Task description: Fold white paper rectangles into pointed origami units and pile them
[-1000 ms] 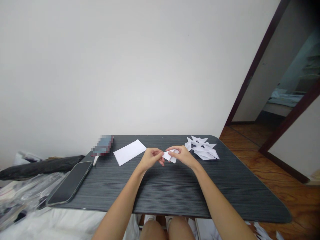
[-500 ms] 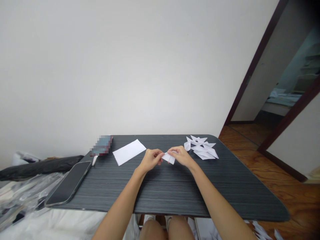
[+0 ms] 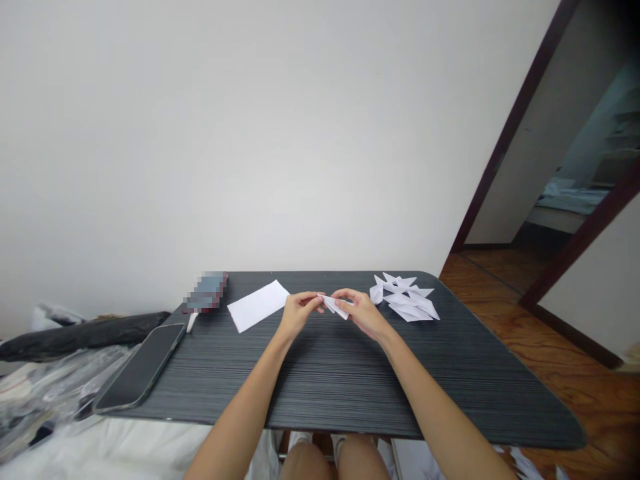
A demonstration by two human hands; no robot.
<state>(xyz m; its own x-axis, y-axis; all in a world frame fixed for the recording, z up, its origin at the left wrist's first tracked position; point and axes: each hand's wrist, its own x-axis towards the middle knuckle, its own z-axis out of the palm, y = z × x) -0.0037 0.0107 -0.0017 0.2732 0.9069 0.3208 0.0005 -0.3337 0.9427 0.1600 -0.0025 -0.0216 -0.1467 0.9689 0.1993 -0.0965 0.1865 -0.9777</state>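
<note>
Between my two hands is a small piece of folded white paper, held just above the dark table. My left hand pinches its left tip between thumb and fingers. The right end is gripped by my right hand, with the thumb on the near side. Some of the folds are covered by my fingers. To the left of my left hand lies a flat white paper sheet. Several pointed folded paper pieces lie in a cluster to the right of my right hand.
A phone lies at the table's left edge. Behind it is a blurred-out packet beside a small white object. A long black bundle and clear plastic lie left of the table. A white wall stands behind.
The folded paper has turned in my hands and now looks narrower and more pointed. My left hand has shifted slightly up and left. The view has tilted a little.
</note>
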